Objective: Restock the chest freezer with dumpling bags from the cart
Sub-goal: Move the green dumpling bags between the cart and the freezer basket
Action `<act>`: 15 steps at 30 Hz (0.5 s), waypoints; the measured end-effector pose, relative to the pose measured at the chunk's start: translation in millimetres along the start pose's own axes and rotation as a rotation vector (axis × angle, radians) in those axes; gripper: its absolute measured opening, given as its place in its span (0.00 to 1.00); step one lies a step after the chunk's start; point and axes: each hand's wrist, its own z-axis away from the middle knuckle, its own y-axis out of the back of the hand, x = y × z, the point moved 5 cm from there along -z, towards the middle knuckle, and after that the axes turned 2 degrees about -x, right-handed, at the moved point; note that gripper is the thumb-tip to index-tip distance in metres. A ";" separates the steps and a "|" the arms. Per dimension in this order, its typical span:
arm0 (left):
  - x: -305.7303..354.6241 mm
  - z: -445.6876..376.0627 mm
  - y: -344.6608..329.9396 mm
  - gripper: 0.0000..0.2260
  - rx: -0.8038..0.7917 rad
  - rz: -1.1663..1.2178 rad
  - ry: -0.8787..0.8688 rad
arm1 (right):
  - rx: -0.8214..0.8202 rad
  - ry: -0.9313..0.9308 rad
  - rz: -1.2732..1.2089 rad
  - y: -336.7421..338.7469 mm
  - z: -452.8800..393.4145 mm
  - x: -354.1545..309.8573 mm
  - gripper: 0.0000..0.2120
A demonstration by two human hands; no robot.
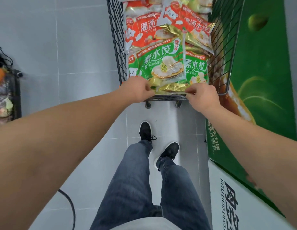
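Note:
A black wire cart (116, 39) stands straight ahead, piled with dumpling bags. Two green bags (157, 63) lie nearest me, and red bags (144, 30) lie behind them. My left hand (136, 90) curls over the left part of the cart's near rail, its fingertips against the gold bottom edge of a green bag. On the right part of the same rail, my right hand (204, 97) has its fingers curled the same way. A cabinet with a green printed side (260, 80) stands close along the cart's right; its top is out of view.
Grey tiled floor (70, 47) stretches to the left of the cart. A black wire rack (17, 97) with packaged goods stands at the far left edge. A black cable (72, 208) lies on the floor by my left leg. My shoes (145, 130) are just behind the cart.

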 end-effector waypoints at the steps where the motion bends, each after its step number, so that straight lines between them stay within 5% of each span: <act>1: -5.0 -1.2 4.6 0.14 0.022 0.092 0.029 | 0.016 -0.018 -0.062 5.3 -3.1 -2.2 0.14; 5: -24.1 -16.9 21.5 0.15 0.097 0.316 0.144 | 0.164 -0.125 -0.284 30.8 -24.8 -21.6 0.18; 9: -36.6 -43.6 33.9 0.20 0.070 0.412 0.197 | 0.108 -0.302 -0.436 26.0 -66.5 -47.0 0.22; 15: -34.1 -72.2 42.4 0.19 0.037 0.464 0.181 | 0.168 -0.419 -0.484 28.0 -82.9 -38.0 0.05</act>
